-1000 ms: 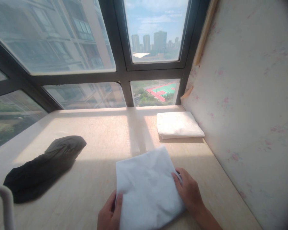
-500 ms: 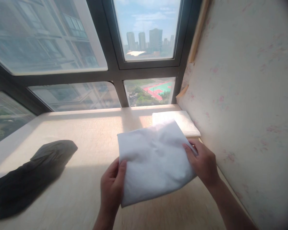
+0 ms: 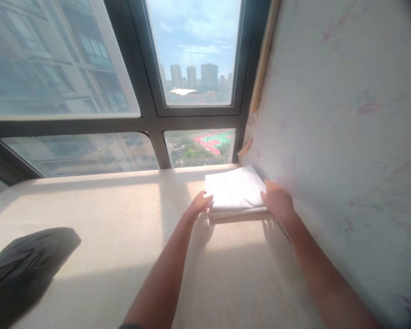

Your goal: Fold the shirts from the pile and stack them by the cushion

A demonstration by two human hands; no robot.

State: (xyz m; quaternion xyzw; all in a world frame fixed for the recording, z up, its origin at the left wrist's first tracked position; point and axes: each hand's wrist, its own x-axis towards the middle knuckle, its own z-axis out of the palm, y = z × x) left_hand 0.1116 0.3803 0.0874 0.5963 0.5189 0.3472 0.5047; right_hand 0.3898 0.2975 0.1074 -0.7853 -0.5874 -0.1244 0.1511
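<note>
A folded white cloth (image 3: 234,187) lies in bright sun on top of a thin pale stack (image 3: 236,214), close to the wall corner. My left hand (image 3: 200,203) is closed on the cloth's left edge, thumb on top and fingers partly hidden beside the stack. At its right edge, my right hand (image 3: 279,198) pinches the same cloth, with the thumb showing on the near side. Whether the lower layers are also cloth is washed out by glare.
Dark crumpled fabric (image 3: 30,265) lies on the pale wooden surface (image 3: 116,214) at the left. A dark-framed window (image 3: 149,121) rises behind. The flower-patterned wall (image 3: 345,151) stands close along the right.
Both hands have carried the folded white cloth forward and lowered it onto the stack by the wall. The camera view has turned, shifting the dark fabric left and down.
</note>
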